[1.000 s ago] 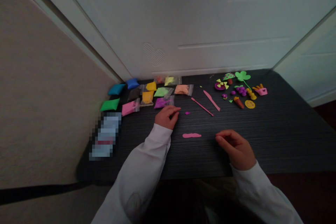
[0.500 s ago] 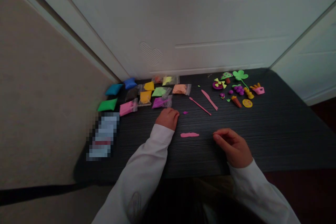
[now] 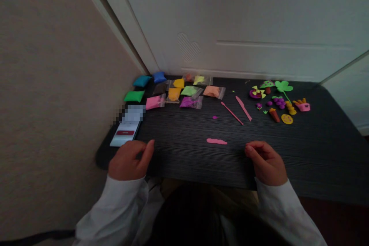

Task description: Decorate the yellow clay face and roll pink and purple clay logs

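My left hand (image 3: 129,160) is at the table's left front edge, just below the phone (image 3: 125,132); its thumb and curled fingers close together and I see nothing in them. My right hand (image 3: 266,162) hovers near the front edge, thumb and forefinger pinched; whatever is between them, if anything, is hidden. Between the hands lies a flat pink strip of clay (image 3: 216,141). Behind it sit a small purple clay drop (image 3: 215,117), a thin pink modelling stick (image 3: 232,113) and a pink plastic knife (image 3: 243,108).
Several clay packets, such as a green packet (image 3: 134,96) and an orange packet (image 3: 173,94), crowd the back left. Clay figures stand back right, among them a green clover (image 3: 284,86), a brown carrot-like cone (image 3: 274,115) and a pink basket (image 3: 303,106). A white door (image 3: 230,19) rises behind the table.
My left hand has drawn back and left from beside the purple drop to below the phone. My right hand keeps its pinch. The view has shifted left.
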`<state>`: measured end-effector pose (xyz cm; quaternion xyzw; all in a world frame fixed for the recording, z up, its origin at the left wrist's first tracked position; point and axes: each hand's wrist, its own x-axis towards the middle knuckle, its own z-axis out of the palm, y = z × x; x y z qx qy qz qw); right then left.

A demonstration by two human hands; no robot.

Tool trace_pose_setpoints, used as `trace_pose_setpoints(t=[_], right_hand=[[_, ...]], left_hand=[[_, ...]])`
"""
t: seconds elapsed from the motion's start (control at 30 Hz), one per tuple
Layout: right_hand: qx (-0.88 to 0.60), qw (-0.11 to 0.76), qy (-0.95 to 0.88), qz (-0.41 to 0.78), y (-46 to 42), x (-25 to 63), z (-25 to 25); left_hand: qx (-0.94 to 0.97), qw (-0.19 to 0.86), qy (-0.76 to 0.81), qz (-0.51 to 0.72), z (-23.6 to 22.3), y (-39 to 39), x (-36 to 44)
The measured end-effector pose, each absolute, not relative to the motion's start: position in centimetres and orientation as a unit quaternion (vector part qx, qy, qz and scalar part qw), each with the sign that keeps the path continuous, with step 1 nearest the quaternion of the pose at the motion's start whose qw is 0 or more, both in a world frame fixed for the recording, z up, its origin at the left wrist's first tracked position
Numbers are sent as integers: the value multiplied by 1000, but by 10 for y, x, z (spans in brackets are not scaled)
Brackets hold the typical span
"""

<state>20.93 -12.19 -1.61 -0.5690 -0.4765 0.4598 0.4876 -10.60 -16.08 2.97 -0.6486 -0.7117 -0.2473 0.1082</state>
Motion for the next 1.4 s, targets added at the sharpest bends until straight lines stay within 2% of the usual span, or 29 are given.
trace_pose_setpoints(t=[0.23,0.37,0.57,0.8,1.0,1.2,1.4], right_hand=[[-553,500,-476,465,-122,206,-10],[-576,435,-565,399,-126,202,-2],[-510,280,-786,211,-139,195,-4],[-503,231,-823,126,-146,184,-14],[-495,187,-848,30,-161,188,-11],[-521,114,-846,12,-170,181,-4],[-547,105,-830,6,-177,188,-3]], left_hand=[[-531,38,-834,-144,16,-223,-159],[-554,54,-817,-149,3,-233,-183],[-603,81,-772,-183,-6,-229,-184],[-660,83,-670,-329,-3,-182,-116],[-693,-18,-598,-403,17,-151,-46],[-702,-139,-535,-448,27,-129,-15],[-561,-280,-604,-492,5,-107,-23]])
